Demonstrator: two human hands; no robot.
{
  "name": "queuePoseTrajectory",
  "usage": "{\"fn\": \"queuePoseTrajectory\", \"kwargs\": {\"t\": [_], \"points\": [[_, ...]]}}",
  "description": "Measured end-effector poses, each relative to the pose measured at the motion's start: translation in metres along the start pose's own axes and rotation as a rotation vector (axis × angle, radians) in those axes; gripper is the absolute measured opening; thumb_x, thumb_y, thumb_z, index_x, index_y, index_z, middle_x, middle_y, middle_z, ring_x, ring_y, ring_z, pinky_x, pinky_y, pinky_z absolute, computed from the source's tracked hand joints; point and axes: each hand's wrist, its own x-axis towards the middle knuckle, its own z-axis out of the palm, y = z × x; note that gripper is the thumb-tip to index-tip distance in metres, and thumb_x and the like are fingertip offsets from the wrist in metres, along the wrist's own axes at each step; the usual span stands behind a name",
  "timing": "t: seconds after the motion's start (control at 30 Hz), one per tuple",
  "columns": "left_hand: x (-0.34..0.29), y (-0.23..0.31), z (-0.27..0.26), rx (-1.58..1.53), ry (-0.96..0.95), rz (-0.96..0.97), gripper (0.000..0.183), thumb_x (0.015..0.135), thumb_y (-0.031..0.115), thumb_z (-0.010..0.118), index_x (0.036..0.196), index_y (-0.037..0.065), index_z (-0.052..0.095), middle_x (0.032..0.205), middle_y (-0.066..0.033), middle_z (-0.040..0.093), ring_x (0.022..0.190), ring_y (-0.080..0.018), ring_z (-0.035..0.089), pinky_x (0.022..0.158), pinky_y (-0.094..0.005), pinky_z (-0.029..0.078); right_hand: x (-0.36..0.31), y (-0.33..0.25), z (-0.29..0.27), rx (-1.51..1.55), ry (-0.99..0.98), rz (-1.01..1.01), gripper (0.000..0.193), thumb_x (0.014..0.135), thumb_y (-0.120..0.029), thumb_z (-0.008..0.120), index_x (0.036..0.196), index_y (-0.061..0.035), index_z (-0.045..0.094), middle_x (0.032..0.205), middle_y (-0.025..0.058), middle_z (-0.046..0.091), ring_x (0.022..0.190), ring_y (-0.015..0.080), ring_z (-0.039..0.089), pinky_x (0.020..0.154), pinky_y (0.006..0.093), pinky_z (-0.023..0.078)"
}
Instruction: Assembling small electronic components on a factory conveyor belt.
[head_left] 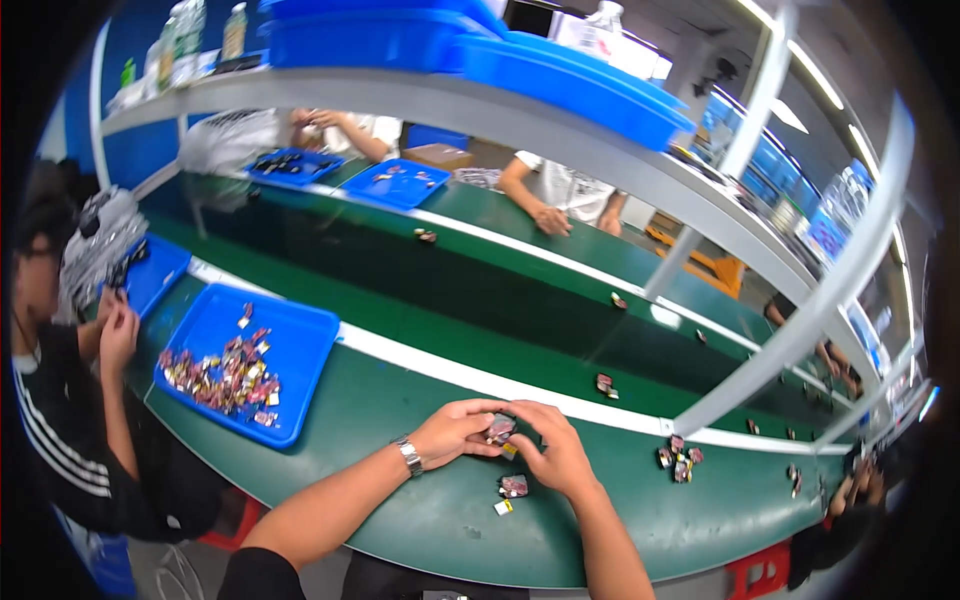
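Note:
My left hand (452, 434), with a metal watch on its wrist, pinches a small dark-and-reddish part (500, 429) that has a yellow-and-white tab. My right hand (556, 446) curls round the same part from the other side, its fingertips meeting those of the left. Fingers cover much of the piece, so its exact kind cannot be made out. Just below the hands, a similar part (513, 486) lies on the green bench with its white-and-yellow tab (503, 507) toward me. To the left stands a blue tray (318, 345) holding a heap of such parts.
A cluster of similar parts (681, 460) lies to the right on the bench. More parts (605, 385) are spaced along the green conveyor belt (450, 345) beyond a white rail. A slanting white post (770, 345) rises at right. Co-workers sit at left, opposite and far right.

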Motion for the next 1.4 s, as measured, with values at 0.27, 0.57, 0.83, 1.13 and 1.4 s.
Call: {"fn": "queuePoseTrajectory", "kwargs": {"t": [0.27, 0.57, 0.83, 1.13, 1.4], "points": [[0.003, -0.014, 0.006, 0.085, 0.058, 0.072, 0.034, 0.098, 0.009, 0.052, 0.131, 0.002, 0.048, 0.115, -0.0163, 0.062, 0.106, -0.0258, 0.064, 0.094, -0.0442, 0.056, -0.009, 0.004, 0.012, -0.253, 0.076, -0.099, 0.030, 0.076, -0.011, 0.072, 0.105, -0.0138, 0.069, 0.114, 0.0097, 0.063, 0.105, 0.0307, 0.061, 0.088, 0.0404, 0.053], [0.003, -0.019, 0.014, 0.156, 0.001, 0.069, 0.026, 0.098, 0.003, 0.049, 0.124, 0.004, 0.049, 0.117, -0.0113, 0.059, 0.107, -0.0222, 0.064, 0.095, -0.0401, 0.056, -0.021, 0.012, 0.011, -0.114, -0.042, -0.029, 0.020, 0.081, -0.011, 0.071, 0.099, -0.0099, 0.064, 0.126, 0.0130, 0.055, 0.116, 0.0343, 0.053, 0.098, 0.0423, 0.046], [0.000, -0.010, 0.007, 0.077, -0.100, 0.030, 0.032, 0.098, 0.000, 0.046, 0.130, 0.003, 0.046, 0.125, -0.0118, 0.056, 0.113, -0.0183, 0.060, 0.098, -0.0354, 0.054, -0.012, 0.000, 0.013, -0.035, -0.009, 0.040, 0.014, 0.082, -0.007, 0.073, 0.095, -0.0074, 0.069, 0.124, 0.0115, 0.058, 0.116, 0.0307, 0.055, 0.095, 0.0403, 0.049], [-0.004, -0.007, 0.008, 0.091, -0.248, 0.057, 0.044, 0.096, 0.001, 0.054, 0.138, 0.004, 0.041, 0.130, -0.0107, 0.053, 0.117, -0.0170, 0.057, 0.101, -0.0362, 0.052, -0.019, -0.005, 0.016, 0.015, 0.125, 0.083, 0.014, 0.080, -0.007, 0.072, 0.092, -0.0054, 0.065, 0.119, 0.0139, 0.062, 0.112, 0.0323, 0.057, 0.094, 0.0401, 0.047], [-0.005, -0.004, 0.010, 0.072, -0.269, 0.024, 0.042, 0.096, 0.003, 0.055, 0.136, 0.003, 0.042, 0.128, -0.0126, 0.055, 0.118, -0.0207, 0.057, 0.103, -0.0396, 0.050, -0.020, -0.004, 0.004, 0.143, 0.016, 0.075, 0.016, 0.082, -0.010, 0.073, 0.094, -0.0064, 0.064, 0.124, 0.0126, 0.059, 0.115, 0.0318, 0.056, 0.098, 0.0407, 0.045]]}}
